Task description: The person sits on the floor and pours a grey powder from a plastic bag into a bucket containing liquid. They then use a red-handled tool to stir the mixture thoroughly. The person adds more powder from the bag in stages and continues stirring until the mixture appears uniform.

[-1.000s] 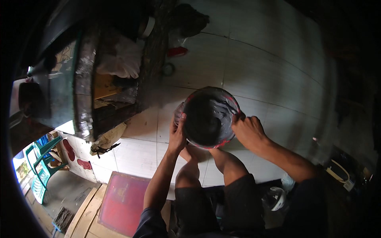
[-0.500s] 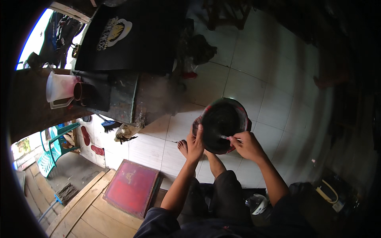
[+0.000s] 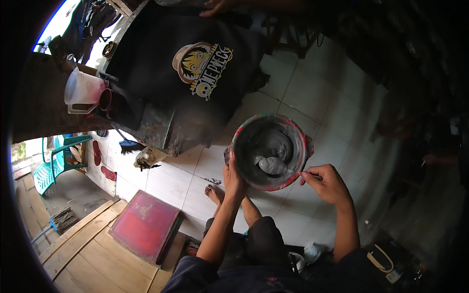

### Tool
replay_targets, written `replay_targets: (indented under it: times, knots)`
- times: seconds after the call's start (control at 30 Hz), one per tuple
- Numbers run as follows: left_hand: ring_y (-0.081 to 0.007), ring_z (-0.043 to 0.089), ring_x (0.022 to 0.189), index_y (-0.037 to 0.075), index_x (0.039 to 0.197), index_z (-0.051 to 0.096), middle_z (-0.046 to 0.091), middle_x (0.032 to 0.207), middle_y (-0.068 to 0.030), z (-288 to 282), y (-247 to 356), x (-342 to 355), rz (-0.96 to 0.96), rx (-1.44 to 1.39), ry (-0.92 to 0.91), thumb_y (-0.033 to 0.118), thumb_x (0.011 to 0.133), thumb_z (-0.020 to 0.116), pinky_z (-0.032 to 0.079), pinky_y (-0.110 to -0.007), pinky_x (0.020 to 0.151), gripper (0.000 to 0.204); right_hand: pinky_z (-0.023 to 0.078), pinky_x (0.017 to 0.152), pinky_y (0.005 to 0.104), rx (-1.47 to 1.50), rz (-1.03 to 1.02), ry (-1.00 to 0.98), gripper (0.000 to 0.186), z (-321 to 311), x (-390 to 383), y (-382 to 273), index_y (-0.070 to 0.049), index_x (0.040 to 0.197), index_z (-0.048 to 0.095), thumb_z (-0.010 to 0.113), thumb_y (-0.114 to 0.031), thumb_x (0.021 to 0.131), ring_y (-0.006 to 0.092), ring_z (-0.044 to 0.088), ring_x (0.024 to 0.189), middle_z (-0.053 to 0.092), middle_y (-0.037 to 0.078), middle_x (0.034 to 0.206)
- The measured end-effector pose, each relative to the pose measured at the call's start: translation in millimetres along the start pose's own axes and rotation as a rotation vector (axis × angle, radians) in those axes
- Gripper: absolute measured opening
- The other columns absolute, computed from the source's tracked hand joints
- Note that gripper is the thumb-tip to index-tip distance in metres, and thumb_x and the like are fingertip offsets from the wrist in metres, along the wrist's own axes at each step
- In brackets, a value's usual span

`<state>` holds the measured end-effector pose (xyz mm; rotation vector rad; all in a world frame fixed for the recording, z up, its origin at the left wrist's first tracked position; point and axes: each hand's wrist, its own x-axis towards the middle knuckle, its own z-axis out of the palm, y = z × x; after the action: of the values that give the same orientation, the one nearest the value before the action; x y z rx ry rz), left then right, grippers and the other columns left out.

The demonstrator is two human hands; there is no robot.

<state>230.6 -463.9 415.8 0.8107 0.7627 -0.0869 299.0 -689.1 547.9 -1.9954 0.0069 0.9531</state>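
Note:
My left hand (image 3: 234, 177) grips the left side of a round dark tub (image 3: 241, 131) whose rim is smeared with red. Thick grey paste (image 3: 279, 138) lies inside, with swirl marks across it. Between the thumb and fingers of my right hand (image 3: 326, 182) is the handle of a spoon (image 3: 272, 166). A rounded lump of grey paste coats the spoon's head, which is inside the tub. The handle crosses the tub's right rim.
A black cloth (image 3: 146, 63) with a printed cartoon design covers a bench beyond the tub. Another person's hand (image 3: 217, 7) is at its far edge. Left are a translucent jug (image 3: 84, 90) and brown cup (image 3: 108, 100). A red-topped framed board (image 3: 145, 222) rests on wooden planks.
The tub has tilted, showing the paste inside. My right hand has moved right, and the spoon now carries a lump of paste. The black cloth has shifted right; another person's hand has appeared.

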Motion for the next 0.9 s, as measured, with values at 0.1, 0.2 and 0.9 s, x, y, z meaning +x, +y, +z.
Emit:
replay_targets:
  times: [0.1,0.2,0.9]
  knots:
    - [-0.0152,0.056,0.110,-0.003,0.130,0.050,0.058,0.124,-0.0115,-4.1,-5.1,0.3,0.029,-0.008,0.005,0.045,0.100,0.046,0.047,-0.028,0.088,0.057,0.052,0.078,0.0311,-0.008,-0.010,0.016,0.026,-4.5,-2.1,-3.8,0.006,0.084,0.068,0.056,-0.014,0.093,0.0124,0.063,0.076,0.069,0.011,0.077]
    - [-0.0131,0.057,0.103,-0.003,0.128,0.051,0.060,0.119,-0.0104,11.4,13.1,-14.4,0.063,0.111,0.089,0.045,0.100,0.047,0.047,-0.026,0.082,0.055,0.051,0.080,0.0309,-0.011,-0.031,0.036,0.024,-11.9,-5.4,-12.6,0.005,0.086,0.069,0.056,-0.013,0.092,0.0140,0.065,0.080,0.070,0.011,0.080]
    - [-0.0038,0.046,0.054,0.002,0.097,0.063,0.060,0.073,0.0030,-9.6,62.5,-22.6,0.332,0.020,0.150,0.039,0.101,0.049,0.035,-0.021,0.046,0.040,0.052,0.057,0.0475,-1.002,-0.321,0.151,0.023,64.7,50.2,-71.2,-0.002,0.079,0.065,0.057,-0.020,0.091,0.0371,0.065,0.060,0.062,0.021,0.062]
